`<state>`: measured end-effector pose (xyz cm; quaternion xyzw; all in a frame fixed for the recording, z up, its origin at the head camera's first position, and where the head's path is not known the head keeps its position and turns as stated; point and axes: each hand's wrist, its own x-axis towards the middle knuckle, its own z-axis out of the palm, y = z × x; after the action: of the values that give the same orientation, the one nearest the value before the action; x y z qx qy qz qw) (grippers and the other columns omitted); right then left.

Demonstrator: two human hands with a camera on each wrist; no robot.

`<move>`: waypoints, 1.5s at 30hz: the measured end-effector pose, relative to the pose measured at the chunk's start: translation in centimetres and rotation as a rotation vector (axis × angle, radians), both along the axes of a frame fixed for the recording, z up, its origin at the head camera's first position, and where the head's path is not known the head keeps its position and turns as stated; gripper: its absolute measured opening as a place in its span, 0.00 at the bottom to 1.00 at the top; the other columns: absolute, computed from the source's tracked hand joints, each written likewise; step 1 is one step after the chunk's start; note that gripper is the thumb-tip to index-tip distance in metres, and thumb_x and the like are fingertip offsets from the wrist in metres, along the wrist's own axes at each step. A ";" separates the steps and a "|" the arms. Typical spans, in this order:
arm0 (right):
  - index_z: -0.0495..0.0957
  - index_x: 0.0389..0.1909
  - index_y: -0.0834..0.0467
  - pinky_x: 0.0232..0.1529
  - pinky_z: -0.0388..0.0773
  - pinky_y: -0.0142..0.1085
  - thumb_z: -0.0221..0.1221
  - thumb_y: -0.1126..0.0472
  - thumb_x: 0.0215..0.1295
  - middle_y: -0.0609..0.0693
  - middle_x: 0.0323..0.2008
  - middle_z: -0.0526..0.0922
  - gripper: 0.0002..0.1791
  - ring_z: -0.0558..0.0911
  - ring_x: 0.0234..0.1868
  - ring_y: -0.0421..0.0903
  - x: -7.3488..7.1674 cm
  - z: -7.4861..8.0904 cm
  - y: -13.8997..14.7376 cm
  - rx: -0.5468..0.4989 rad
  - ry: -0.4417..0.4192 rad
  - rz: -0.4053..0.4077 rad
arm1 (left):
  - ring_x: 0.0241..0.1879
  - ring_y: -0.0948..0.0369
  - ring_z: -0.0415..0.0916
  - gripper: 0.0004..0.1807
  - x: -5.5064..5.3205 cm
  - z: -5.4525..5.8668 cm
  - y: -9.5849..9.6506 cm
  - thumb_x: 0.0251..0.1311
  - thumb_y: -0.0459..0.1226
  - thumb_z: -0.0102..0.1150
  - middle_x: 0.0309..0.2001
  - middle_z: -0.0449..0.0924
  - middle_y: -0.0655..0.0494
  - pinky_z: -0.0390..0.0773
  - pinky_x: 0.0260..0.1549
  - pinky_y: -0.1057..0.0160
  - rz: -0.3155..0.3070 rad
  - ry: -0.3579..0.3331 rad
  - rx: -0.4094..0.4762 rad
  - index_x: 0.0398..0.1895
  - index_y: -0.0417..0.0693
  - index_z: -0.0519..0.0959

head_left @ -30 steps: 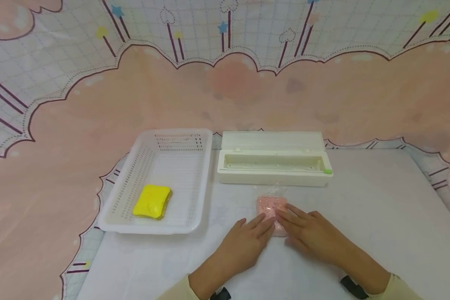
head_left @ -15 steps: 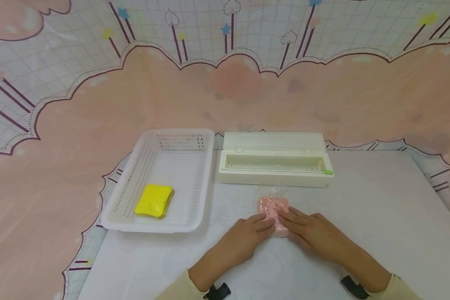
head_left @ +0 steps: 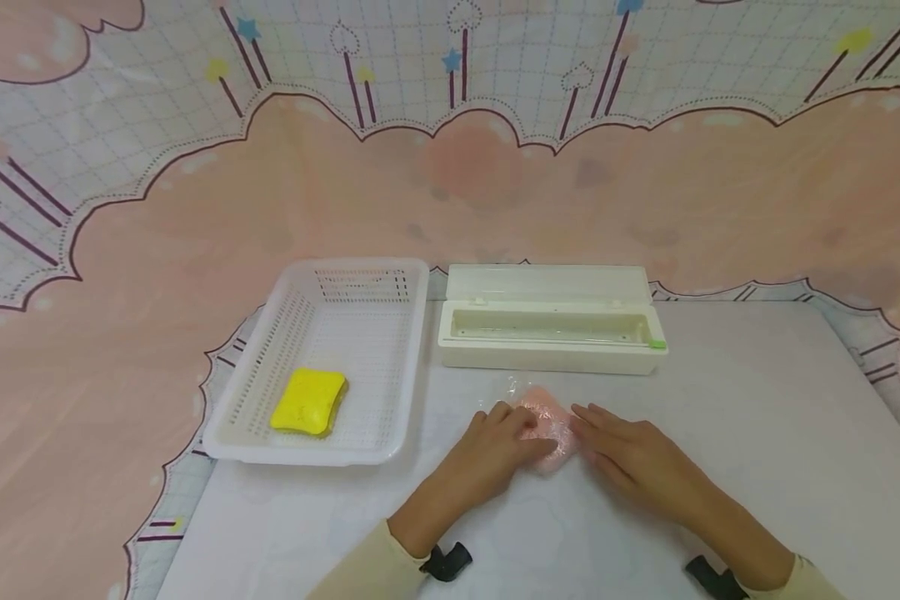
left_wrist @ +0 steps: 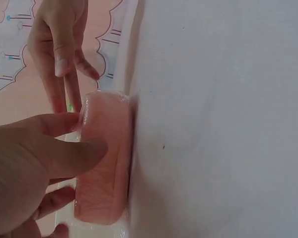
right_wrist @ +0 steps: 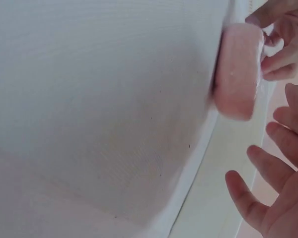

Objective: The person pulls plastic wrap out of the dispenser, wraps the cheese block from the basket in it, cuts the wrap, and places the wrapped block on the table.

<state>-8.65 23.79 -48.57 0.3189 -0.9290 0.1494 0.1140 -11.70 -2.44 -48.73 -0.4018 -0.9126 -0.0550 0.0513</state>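
Note:
A pink, soft-looking block [head_left: 555, 423] wrapped in clear film lies on the white table, turned slightly askew. My left hand [head_left: 483, 454] grips its left side, the thumb pressed on the near face in the left wrist view, where the block [left_wrist: 105, 193] shows creased film. Loose film [head_left: 516, 387] sticks out past its far left corner. My right hand [head_left: 641, 458] is at the block's right edge, fingers extended. From the right wrist camera that right hand [right_wrist: 283, 183] has its fingers spread, with the block [right_wrist: 237, 74] beside them in the left hand's hold.
To the left stands a white perforated basket [head_left: 217, 446] with a yellow padded block [head_left: 309, 402] inside. Behind the pink block is a long cream box [head_left: 547, 358], lid raised, with a green slider [head_left: 657, 344] at its right end. A patterned cloth [head_left: 420, 192] hangs behind.
The pink block has turned askew, its loose film swinging left. My left hand has gone from flat fingers on top to gripping its side; my right fingers have slid off the top to its right edge.

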 end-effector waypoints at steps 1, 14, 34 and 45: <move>0.77 0.68 0.53 0.48 0.85 0.47 0.69 0.59 0.62 0.50 0.68 0.78 0.31 0.82 0.62 0.52 0.0 0.0 0.0 -0.006 0.016 0.000 | 0.56 0.59 0.70 0.24 0.0 0.0 0.2 0.65 0.38 0.63 0.55 0.76 0.62 0.71 0.50 0.54 0.018 0.014 0.000 0.59 0.79 0.81; 0.76 0.69 0.54 0.50 0.84 0.48 0.68 0.57 0.64 0.50 0.69 0.77 0.31 0.82 0.63 0.53 0.1 0.2 0.1 -0.009 -0.023 -0.032 | 0.48 0.57 0.69 0.20 -0.5 -1.0 0.8 0.62 0.54 0.67 0.55 0.73 0.57 0.66 0.43 0.57 0.104 0.020 0.080 0.58 0.83 0.81; 0.76 0.68 0.55 0.57 0.81 0.49 0.67 0.54 0.67 0.50 0.69 0.76 0.29 0.81 0.64 0.52 0.2 0.3 -0.1 -0.011 -0.154 -0.050 | 0.31 0.64 0.68 0.19 -1.3 -1.4 0.2 0.72 0.51 0.57 0.42 0.73 0.56 0.67 0.28 0.70 0.116 -0.278 0.188 0.65 0.73 0.79; 0.74 0.70 0.54 0.58 0.81 0.47 0.61 0.53 0.73 0.49 0.71 0.74 0.27 0.79 0.67 0.50 0.7 -0.4 -0.8 -0.069 -0.220 0.033 | 0.26 0.66 0.60 0.20 -1.1 -1.1 0.1 0.74 0.46 0.56 0.30 0.69 0.61 0.60 0.24 0.72 0.149 -0.383 0.190 0.67 0.68 0.78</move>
<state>-7.91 22.99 -48.95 0.3115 -0.9249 0.2172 0.0197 -12.80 -2.29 -49.83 -0.3088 -0.9236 -0.2122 -0.0813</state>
